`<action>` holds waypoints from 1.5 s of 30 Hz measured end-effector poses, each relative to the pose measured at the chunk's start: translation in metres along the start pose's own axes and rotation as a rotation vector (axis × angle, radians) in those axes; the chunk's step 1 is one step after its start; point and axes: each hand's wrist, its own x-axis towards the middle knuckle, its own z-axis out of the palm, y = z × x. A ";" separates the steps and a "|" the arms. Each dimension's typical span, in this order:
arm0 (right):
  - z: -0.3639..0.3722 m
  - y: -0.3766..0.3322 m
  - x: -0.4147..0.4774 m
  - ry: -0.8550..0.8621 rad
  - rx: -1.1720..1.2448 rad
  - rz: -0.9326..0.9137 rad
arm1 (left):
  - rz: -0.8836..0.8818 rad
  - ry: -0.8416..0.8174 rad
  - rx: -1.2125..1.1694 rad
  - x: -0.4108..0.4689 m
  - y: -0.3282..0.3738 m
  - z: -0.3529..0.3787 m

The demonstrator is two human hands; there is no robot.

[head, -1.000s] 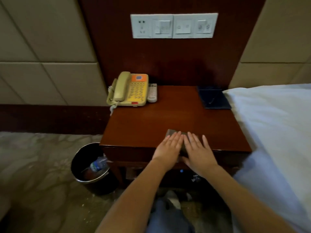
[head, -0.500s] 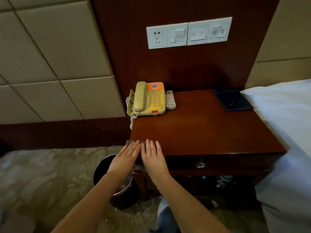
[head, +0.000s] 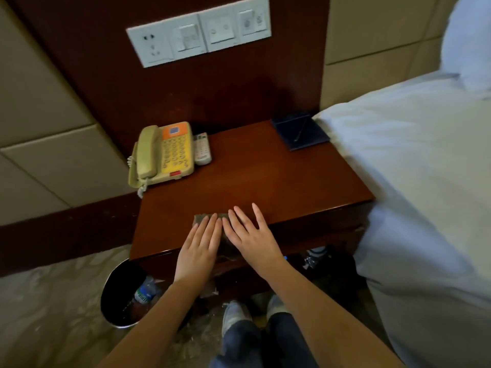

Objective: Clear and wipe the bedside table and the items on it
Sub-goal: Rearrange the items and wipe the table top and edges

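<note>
The dark wooden bedside table [head: 265, 179] stands between wall and bed. A grey cloth [head: 202, 218] lies near its front edge. My left hand [head: 199, 248] and my right hand [head: 251, 235] press flat on the cloth side by side, fingers straight; most of the cloth is hidden under them. A beige and yellow telephone [head: 162, 155] sits at the back left corner with a white remote control [head: 202, 148] beside it. A dark blue notepad holder [head: 300, 131] lies at the back right corner.
A black waste bin [head: 119, 293] with a plastic bottle inside stands on the carpet left of the table. The white bed [head: 425, 181] borders the table's right side. A switch and socket panel [head: 198, 33] is on the wall above. My feet are below the table front.
Both hands slid the cloth along the front edge: from the middle to the left corner, then back toward the middle. The camera view shifted and tilted.
</note>
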 end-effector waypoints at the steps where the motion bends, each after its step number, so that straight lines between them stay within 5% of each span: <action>1: 0.001 0.006 -0.003 0.004 0.013 0.013 | 0.009 -0.008 -0.006 0.004 0.006 -0.002; 25: -0.029 0.123 -0.064 -0.273 -0.022 0.136 | 0.409 -0.222 -0.026 0.095 0.084 -0.065; 31: -0.042 0.201 -0.099 -0.449 -0.146 0.235 | 0.289 -0.107 -0.108 0.135 0.182 -0.063; 38: -0.033 0.233 -0.106 -0.502 0.050 0.548 | 0.213 -0.092 -0.191 0.165 0.244 -0.068; 40: -0.037 0.222 -0.108 -0.284 0.216 0.708 | 0.197 -0.089 -0.196 0.166 0.248 -0.068; 43: -0.039 0.180 -0.115 0.361 0.709 1.105 | 0.211 -0.094 -0.176 0.162 0.245 -0.069; 45: -0.036 0.162 -0.109 0.462 1.202 1.457 | 0.227 -0.101 -0.147 0.156 0.242 -0.067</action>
